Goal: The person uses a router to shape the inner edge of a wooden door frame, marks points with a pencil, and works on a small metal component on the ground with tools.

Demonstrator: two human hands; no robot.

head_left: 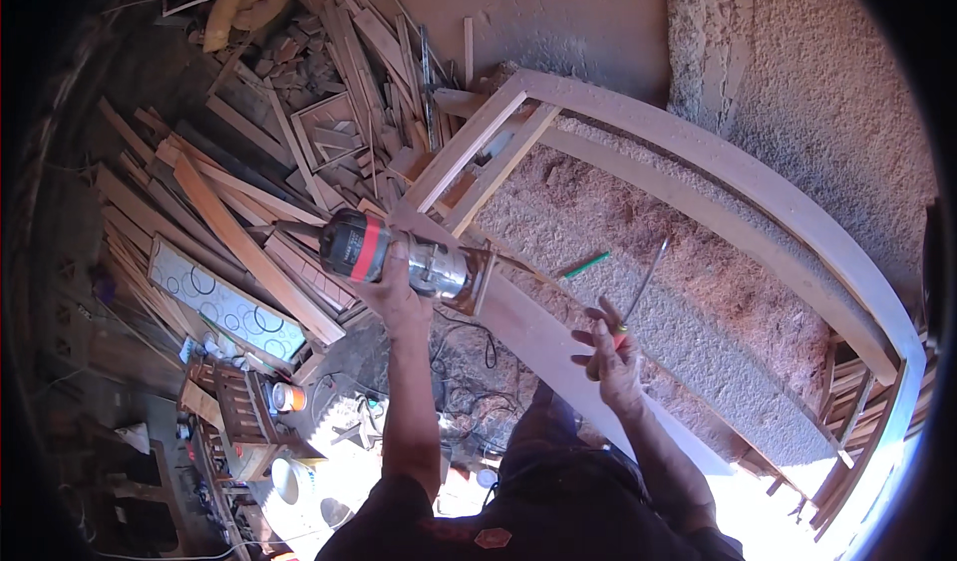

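My left hand is wrapped round a trim router with a black and red top and a metal body. The tool lies sideways, its flat base plate facing right, above the near rail of a wooden frame. In my right hand is a screwdriver with a red handle, its metal shaft slanting up and away to the right. Several of that hand's fingers are spread, while the handle sits against the palm and is partly hidden. A thin green stick-like piece lies between the two hands, inside the frame.
The large curved frame rests over a rough grey slab. Offcuts and boards are heaped to the left. Cords tangle on the ground below the router. A wooden chair and a white bucket stand lower left. A rough wall rises far right.
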